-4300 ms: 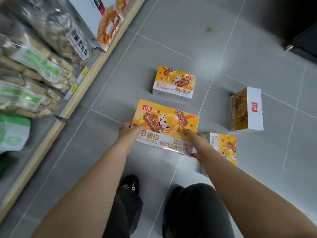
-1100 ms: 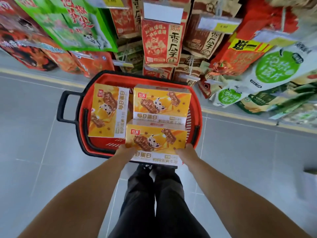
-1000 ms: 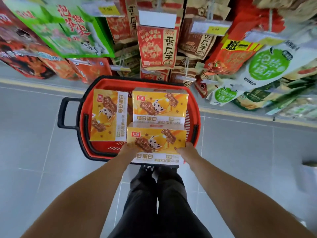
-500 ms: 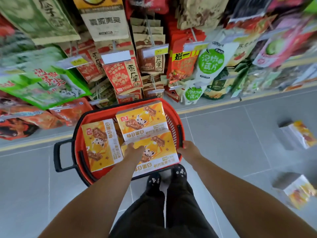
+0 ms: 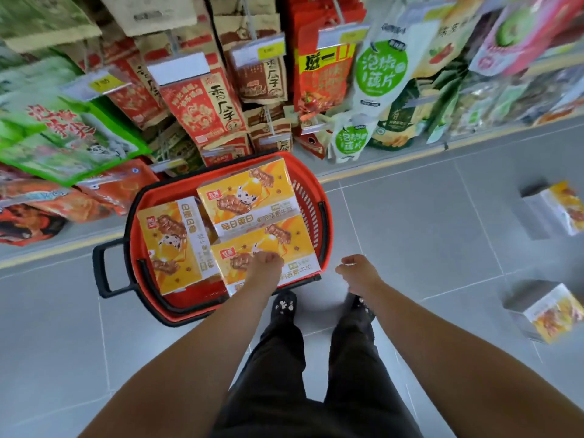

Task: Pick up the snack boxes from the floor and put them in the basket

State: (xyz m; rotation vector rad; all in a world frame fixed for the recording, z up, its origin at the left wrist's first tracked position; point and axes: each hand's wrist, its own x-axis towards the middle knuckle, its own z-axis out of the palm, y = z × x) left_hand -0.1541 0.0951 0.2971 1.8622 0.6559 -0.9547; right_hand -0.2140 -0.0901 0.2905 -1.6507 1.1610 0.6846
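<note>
Boxes fill the red basket [image 5: 313, 210]: three yellow snack boxes lie flat inside, a near box [image 5: 297, 246], a far box [image 5: 249, 197] behind it and a side box [image 5: 170, 248] to their left. The left hand [image 5: 265, 265] is over the near box's top, fingers bent loosely downward and gripping nothing; whether it touches the box is unclear. The right hand [image 5: 357, 270] hangs just beside the basket's right rim, above the floor [image 5: 410, 232], fingers loosely curled and empty. Well to the right, blurred, lie a farther floor box [image 5: 559, 210] and a nearer floor box [image 5: 550, 314]. Hanging snack bags [image 5: 205, 105] crowd the shelf behind.
</note>
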